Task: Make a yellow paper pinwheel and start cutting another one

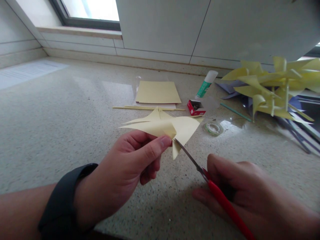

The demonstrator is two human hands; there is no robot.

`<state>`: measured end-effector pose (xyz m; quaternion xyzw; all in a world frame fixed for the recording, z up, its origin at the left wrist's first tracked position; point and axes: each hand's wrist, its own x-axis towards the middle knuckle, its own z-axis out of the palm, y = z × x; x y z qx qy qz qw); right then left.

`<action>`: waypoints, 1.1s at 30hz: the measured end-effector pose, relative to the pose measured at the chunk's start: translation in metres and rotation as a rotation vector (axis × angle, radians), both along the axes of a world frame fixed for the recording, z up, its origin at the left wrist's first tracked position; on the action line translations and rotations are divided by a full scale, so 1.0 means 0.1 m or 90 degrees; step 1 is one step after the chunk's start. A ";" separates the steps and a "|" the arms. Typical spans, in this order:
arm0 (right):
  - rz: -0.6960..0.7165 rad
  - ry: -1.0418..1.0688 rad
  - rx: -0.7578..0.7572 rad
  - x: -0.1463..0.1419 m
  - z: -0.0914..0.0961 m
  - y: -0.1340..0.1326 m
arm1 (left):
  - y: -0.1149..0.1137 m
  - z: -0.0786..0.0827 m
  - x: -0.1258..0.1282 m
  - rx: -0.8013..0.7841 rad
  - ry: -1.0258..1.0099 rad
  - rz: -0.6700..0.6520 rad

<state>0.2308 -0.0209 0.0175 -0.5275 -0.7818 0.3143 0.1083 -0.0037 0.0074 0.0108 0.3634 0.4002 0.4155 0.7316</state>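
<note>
Speckled desk (82, 133) stretches to a far pale wall (160, 30). Near the middle, the left hand (130, 160) has its grip pinching curled yellow paper (185, 128); the right hand (240, 186) has its grip wrapped around red-handled scissors (200, 169), tips at the paper beside the left thumb. A slip could nick that thumb; a slack pinch might let the folds unroll. Beyond, slightly right, a lidless red box (191, 109) contains dark pieces (197, 106) too small to identify; farther left, yellow sheets (157, 91) seemingly lie in clear plastic (137, 86).
</note>
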 end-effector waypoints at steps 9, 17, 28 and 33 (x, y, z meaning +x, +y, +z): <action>0.016 0.007 0.050 -0.06 -0.03 0.01 | 0.01 0.00 0.02 0.009 -0.004 0.008; 0.012 0.003 0.066 -0.11 -0.03 0.02 | 0.00 0.02 0.04 0.006 0.001 0.016; 0.012 -0.010 0.085 -0.12 -0.04 0.00 | 0.00 0.02 0.03 0.005 0.027 0.021; 0.015 -0.012 0.107 -0.11 -0.02 -0.01 | 0.00 0.02 0.04 0.003 0.029 0.027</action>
